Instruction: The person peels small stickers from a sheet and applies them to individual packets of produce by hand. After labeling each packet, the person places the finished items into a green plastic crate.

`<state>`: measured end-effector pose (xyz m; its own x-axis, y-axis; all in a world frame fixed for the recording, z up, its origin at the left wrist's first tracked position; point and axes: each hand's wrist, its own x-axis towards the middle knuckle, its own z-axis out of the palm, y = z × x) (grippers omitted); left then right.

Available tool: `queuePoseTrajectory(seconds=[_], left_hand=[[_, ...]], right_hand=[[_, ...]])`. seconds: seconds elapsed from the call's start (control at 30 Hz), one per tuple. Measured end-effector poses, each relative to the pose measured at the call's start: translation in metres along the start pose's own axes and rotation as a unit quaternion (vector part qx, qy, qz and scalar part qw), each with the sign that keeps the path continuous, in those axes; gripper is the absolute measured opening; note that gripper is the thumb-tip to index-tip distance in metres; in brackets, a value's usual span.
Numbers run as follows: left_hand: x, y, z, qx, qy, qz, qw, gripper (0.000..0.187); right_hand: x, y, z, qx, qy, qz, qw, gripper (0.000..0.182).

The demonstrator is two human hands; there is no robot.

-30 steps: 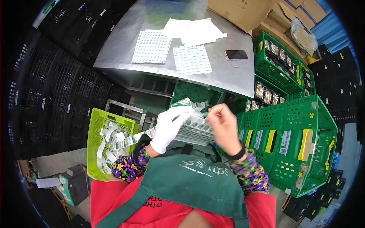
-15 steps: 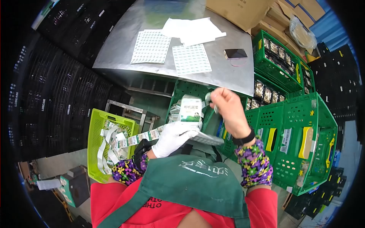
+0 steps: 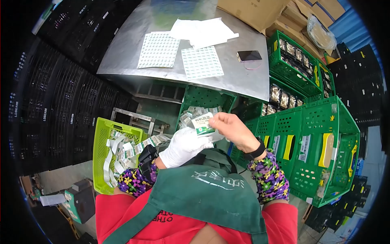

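My left hand, in a white glove, is closed around a small package with a white and green label. My right hand is bare and pinches the upper right side of that label with thumb and fingertips. A strip of labels runs from the lime green basket toward my left wrist. Beyond my hands, a green crate holds several small packages. The glove hides most of the package.
A metal table bears sticker sheets, white papers and a phone. Green crates stand at the right, some with packed goods. Black crates are stacked at the left. A cardboard box sits at the back.
My right hand has moved down and left onto the label. The package in my left hand has turned, and the dark flat piece below it no longer shows.
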<state>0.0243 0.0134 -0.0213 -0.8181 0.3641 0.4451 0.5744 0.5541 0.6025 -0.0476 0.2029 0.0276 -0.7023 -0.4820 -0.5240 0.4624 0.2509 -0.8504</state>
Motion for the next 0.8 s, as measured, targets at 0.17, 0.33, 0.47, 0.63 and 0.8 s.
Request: queuePoseTrajectory(seconds=[0.17,0.33,0.47,0.63,0.8], left_hand=[[-0.016,0.007,0.015,-0.191,-0.060,-0.131,0.971,0.020],[-0.013,0.008,0.007,-0.195,-0.003,-0.192,0.962,0.017],[-0.009,0.006,0.005,-0.127,0.035,-0.139,0.982,0.018],[-0.002,0.009,0.001,-0.024,0.023,-0.066,0.997,0.023],[-0.002,0.008,-0.003,0.037,-0.024,-0.044,0.998,0.025]], right_hand=[[0.014,-0.013,-0.005,0.163,0.077,-0.163,0.970,0.017],[0.010,-0.001,-0.001,0.079,0.216,-0.167,0.959,0.020],[0.007,0.023,0.021,0.051,0.196,-0.217,0.955,0.025],[0.001,0.017,0.031,-0.171,0.173,-0.182,0.953,0.015],[0.012,0.034,0.007,-0.228,0.206,-0.246,0.919,0.018]])
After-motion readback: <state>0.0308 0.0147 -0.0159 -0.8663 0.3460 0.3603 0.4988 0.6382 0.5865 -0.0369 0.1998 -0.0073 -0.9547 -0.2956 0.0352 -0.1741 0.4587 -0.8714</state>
